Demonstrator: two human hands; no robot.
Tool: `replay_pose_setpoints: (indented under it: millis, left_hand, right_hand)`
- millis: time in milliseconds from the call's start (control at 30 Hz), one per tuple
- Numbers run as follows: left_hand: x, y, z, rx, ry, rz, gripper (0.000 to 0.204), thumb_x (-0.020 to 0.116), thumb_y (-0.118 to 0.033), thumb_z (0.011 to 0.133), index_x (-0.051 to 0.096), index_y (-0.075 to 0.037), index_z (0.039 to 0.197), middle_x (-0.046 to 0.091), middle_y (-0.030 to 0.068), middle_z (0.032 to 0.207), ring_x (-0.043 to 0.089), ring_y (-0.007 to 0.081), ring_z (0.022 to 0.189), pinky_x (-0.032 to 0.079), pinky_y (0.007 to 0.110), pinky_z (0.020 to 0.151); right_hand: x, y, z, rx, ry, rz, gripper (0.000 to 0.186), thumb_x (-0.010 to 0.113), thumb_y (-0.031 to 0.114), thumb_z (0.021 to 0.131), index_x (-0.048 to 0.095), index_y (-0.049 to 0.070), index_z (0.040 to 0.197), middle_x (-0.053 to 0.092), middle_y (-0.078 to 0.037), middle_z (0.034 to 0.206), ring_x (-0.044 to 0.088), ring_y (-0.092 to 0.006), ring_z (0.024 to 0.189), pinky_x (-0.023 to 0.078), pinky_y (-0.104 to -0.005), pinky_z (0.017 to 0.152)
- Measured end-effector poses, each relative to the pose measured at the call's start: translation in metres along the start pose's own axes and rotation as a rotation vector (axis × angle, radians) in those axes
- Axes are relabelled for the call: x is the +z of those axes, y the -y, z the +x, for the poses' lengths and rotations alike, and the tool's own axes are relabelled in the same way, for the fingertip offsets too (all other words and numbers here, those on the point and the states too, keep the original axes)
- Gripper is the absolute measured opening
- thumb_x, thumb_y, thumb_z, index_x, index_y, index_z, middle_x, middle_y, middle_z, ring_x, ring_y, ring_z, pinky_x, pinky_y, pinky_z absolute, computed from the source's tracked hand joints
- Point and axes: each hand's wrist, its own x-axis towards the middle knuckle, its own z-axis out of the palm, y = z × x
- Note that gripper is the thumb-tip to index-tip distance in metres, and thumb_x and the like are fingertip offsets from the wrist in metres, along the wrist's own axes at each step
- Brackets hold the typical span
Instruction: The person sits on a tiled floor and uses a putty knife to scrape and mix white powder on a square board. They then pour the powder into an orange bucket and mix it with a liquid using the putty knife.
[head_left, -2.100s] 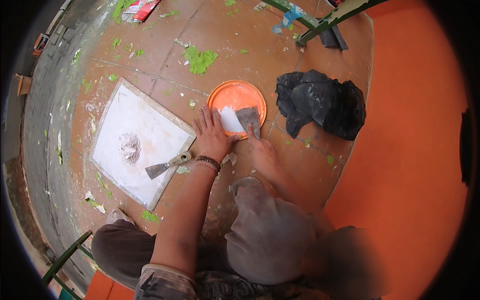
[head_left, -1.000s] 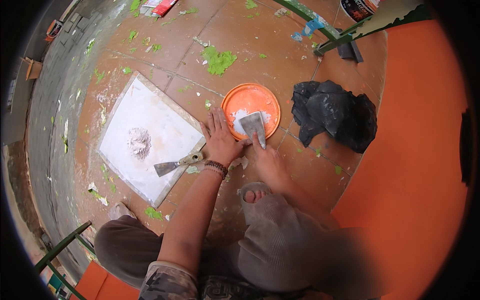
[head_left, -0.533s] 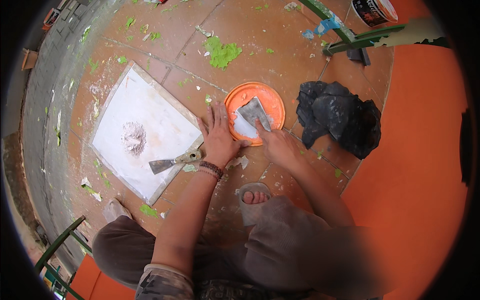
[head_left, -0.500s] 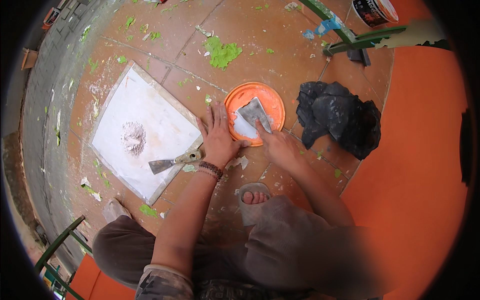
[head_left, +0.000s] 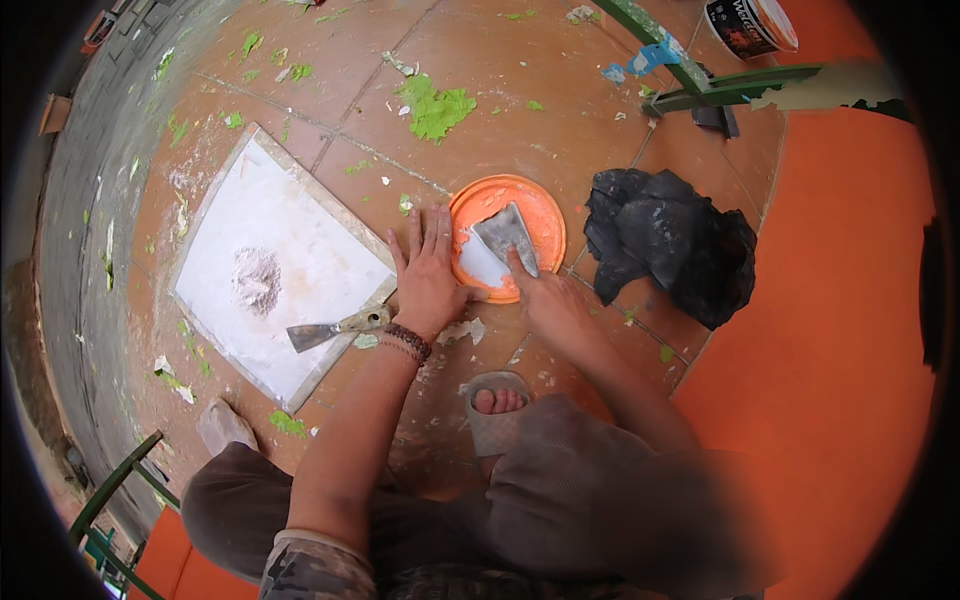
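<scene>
A round orange lid (head_left: 549, 212) lies on the tiled floor, with orange paste spread over it and a whitish patch at its lower left. My right hand (head_left: 551, 308) grips a wide metal scraper (head_left: 508, 238), forefinger stretched along it, with the blade against the paste. Beside the lid, my left hand (head_left: 430, 287) lies flat with its fingers stretched out and its thumb at the lid's lower left rim. Left of that hand is a white board (head_left: 310, 235) bearing a heap of pale pinkish powder (head_left: 257, 281). A second scraper (head_left: 335, 330) rests across the board's lower right edge.
A crumpled black plastic bag (head_left: 675, 240) lies right of the lid. Beyond it stand a green metal frame (head_left: 690, 75) and a paint bucket (head_left: 750, 28). Green paint flakes (head_left: 436, 107) litter the tiles. An orange surface (head_left: 800, 330) borders the right side.
The whole view has shifted slightly. The scraper is still on the paste, its position on the lid little changed. My left hand keeps its place at the rim.
</scene>
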Motion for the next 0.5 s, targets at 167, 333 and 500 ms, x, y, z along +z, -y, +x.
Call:
replay_pose_setpoints:
  millis: [167,333,500]
  left_hand:
    - [-0.009,-0.003,0.0,-0.067,0.054,0.003,0.125,0.086,-0.044,0.057,0.015,-0.008,0.153,0.024,0.0098,0.157,0.012,0.0319,0.147,0.0,0.058,0.117]
    - [-0.002,-0.002,0.003,-0.039,0.006,-0.022,0.124,0.088,-0.039,0.054,0.018,-0.005,0.151,0.027,0.0127,0.155,0.013,0.0346,0.147,0.002,0.058,0.117]
    - [-0.008,-0.011,0.007,-0.132,0.104,0.071,0.126,0.086,-0.042,0.058,0.011,-0.007,0.153,0.022,0.0084,0.158,0.012,0.0295,0.148,0.0,0.058,0.117]
  right_hand:
    - [-0.007,0.022,-0.006,0.158,0.172,0.009,0.062,0.044,0.006,0.087,0.031,0.005,0.148,0.062,-0.03,0.093,0.062,-0.0429,0.092,0.049,-0.0502,0.082]
    - [0.001,0.018,0.014,0.1,0.011,0.065,0.059,0.042,0.007,0.09,0.029,0.002,0.148,0.062,-0.032,0.101,0.063,-0.0441,0.094,0.049,-0.0514,0.083]
    - [0.014,0.028,0.001,0.194,0.081,0.038,0.061,0.051,0.007,0.087,0.034,-0.002,0.145,0.062,-0.03,0.079,0.065,-0.0432,0.08,0.051,-0.0491,0.072]
